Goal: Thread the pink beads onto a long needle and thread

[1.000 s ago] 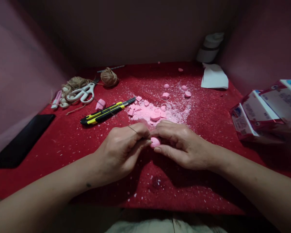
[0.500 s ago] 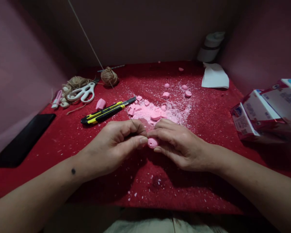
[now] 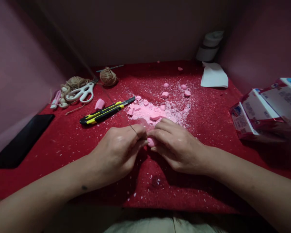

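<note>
My right hand (image 3: 177,147) pinches a small round pink bead (image 3: 150,141) between thumb and fingers, just above the red cloth (image 3: 63,142). My left hand (image 3: 118,152) is closed in a pinch right beside it, holding a thin thread or needle (image 3: 134,130) that runs up and left from the fingers toward the bead. The two hands touch at the fingertips. Just behind them lies a heap of pink shavings and carved pink pieces (image 3: 152,113).
A yellow-and-black utility knife (image 3: 106,111), white scissors (image 3: 81,93), twine with a small ball (image 3: 108,76) and a pink block (image 3: 100,104) lie at the left. A black flat thing (image 3: 21,140) sits far left. White paper (image 3: 213,77), tape rolls (image 3: 210,45) and cartons (image 3: 264,111) at right.
The left hand pulled back from the bead with the thread raised, then closed in again. The right hand kept the bead and shifted slightly left.
</note>
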A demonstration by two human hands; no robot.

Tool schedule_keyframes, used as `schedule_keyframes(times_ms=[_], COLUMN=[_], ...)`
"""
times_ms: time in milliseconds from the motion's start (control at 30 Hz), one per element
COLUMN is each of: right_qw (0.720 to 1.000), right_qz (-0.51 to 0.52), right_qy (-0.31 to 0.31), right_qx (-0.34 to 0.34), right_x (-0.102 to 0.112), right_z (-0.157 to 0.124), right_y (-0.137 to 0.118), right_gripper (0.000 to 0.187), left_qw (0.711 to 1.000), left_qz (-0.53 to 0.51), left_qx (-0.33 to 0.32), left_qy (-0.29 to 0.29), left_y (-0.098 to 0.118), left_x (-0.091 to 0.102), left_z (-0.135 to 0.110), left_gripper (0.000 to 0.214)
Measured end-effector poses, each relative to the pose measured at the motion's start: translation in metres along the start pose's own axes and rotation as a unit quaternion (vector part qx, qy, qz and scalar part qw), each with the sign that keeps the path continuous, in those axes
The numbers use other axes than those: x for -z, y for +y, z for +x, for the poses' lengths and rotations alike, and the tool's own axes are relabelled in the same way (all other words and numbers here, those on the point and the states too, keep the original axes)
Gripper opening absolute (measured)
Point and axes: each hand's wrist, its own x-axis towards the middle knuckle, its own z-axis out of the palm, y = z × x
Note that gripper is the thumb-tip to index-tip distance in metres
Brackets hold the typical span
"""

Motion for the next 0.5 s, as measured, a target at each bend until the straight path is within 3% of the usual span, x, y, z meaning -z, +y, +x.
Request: schedule_keyframes(times_ms=[167, 367, 500], right_qw=[1.000, 0.999, 1.000], right_qz=[0.004, 0.024, 0.013], right_qy=[-0.028, -0.016, 0.007], right_qx=[-0.009, -0.020, -0.013], right_x=[0.003, 0.005, 0.002], right_z=[0.000, 0.002, 0.001], right_y=[0.000, 0.000, 0.002], right_gripper=[0.015, 0.015, 0.014], left_qw=[0.998, 0.990, 0.999], left_qz=[0.051, 0.104, -0.031], left_qx=[-0.030, -0.075, 0.025], left_qy=[-0.004, 0.051, 0.008], left_y=[0.000, -0.002, 0.001], left_x=[0.002, -0.010, -0.006], left_z=[-0.005, -0.007, 0.003], left_gripper=[0.012, 0.010, 0.017])
